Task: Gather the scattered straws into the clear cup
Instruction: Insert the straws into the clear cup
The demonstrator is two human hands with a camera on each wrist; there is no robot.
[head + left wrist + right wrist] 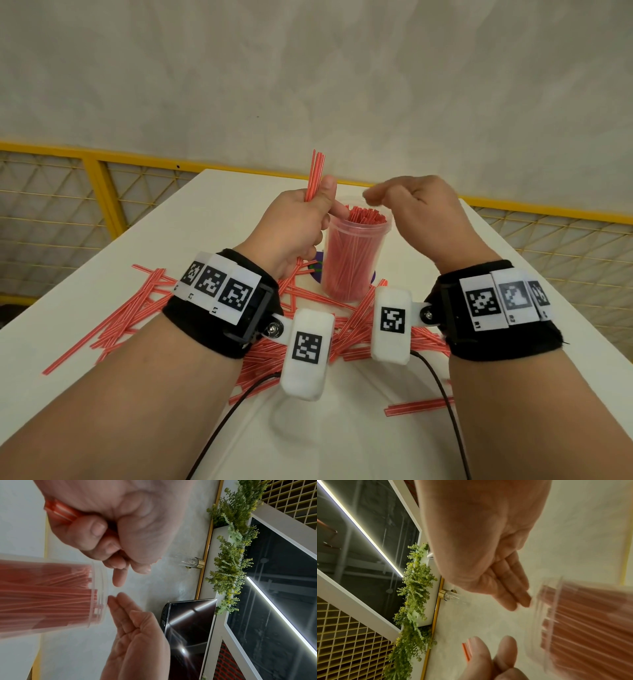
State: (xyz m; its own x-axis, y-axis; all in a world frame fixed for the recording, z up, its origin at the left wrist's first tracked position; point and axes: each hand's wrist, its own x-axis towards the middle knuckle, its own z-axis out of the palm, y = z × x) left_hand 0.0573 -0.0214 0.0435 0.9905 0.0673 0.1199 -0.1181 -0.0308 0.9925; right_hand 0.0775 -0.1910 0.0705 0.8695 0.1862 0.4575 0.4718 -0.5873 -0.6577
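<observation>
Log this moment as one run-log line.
left hand: grips straw bundle | right hand: empty above clear cup | loose straws: remain on table

I see a yellow railing (219, 169) behind the white tabletop (513, 291); leafy garland (229, 555) beside a dark screen (190, 618).

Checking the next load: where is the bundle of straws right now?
In the head view, the bundle stands upright in the left hand, just left of the cup.
</observation>
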